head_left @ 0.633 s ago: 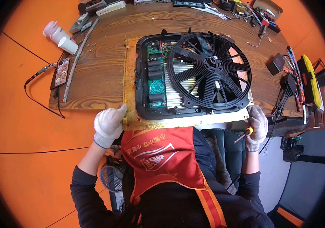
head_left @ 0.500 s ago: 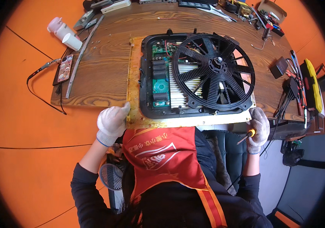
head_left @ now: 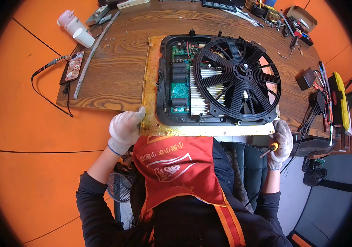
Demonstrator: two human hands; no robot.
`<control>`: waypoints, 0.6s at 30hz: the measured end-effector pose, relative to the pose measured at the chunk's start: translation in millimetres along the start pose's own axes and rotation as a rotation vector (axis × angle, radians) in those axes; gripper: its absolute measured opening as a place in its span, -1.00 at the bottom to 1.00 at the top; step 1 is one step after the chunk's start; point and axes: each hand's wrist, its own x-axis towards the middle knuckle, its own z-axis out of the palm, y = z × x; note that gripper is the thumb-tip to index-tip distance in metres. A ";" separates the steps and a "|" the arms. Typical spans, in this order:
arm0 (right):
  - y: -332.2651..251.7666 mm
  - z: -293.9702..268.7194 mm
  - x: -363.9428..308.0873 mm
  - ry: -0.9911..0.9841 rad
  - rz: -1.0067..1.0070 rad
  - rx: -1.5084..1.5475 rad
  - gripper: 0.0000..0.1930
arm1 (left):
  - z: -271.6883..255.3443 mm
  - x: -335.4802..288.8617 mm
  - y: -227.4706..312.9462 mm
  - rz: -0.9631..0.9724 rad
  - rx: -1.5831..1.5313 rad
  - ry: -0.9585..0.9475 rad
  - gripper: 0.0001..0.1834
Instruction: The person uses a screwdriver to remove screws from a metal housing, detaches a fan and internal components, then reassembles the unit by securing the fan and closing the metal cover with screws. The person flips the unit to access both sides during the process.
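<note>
A flat fan unit lies over the front edge of the wooden table, its yellow-stained metal plate (head_left: 151,103) jutting toward me. On the plate, a black frame (head_left: 164,82) surrounds green circuit boards (head_left: 180,91) and silver heatsink fins (head_left: 198,92). A round black fan (head_left: 242,70) covers the right part, hiding what lies beneath. My gloved left hand (head_left: 124,128) is closed on the plate's near left corner, thumb on top. At the near right corner, my gloved right hand (head_left: 282,142) grips the plate and also keeps a screwdriver (head_left: 271,148) with a yellow handle in its curled fingers.
On the table (head_left: 114,78), a phone (head_left: 74,66), a white cup (head_left: 83,38), a pink-lidded bottle (head_left: 69,21) and a long metal strip (head_left: 91,57) are at left. Cables (head_left: 314,107), tools and a yellow-edged case (head_left: 340,101) line the right side.
The whole view has shifted slightly. The fan unit and both hands appear a little farther right and up; each hand keeps its hold.
</note>
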 end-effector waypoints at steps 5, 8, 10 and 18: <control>1.4 1.5 -2.1 0.021 0.004 0.006 -0.82 | 0.5 -1.6 1.3 -0.022 -0.035 0.014 -0.54; 2.2 1.8 -3.5 0.011 0.010 -0.019 -0.81 | 2.4 -2.7 -0.3 -0.024 -0.043 0.019 -0.54; 2.3 2.0 -3.9 0.013 0.020 -0.019 -0.81 | 4.0 -3.7 -1.2 -0.025 -0.055 0.030 -0.55; -0.2 3.7 -2.0 0.042 0.019 -0.003 -0.81 | 11.0 -8.6 3.7 -0.093 -0.124 0.092 -0.63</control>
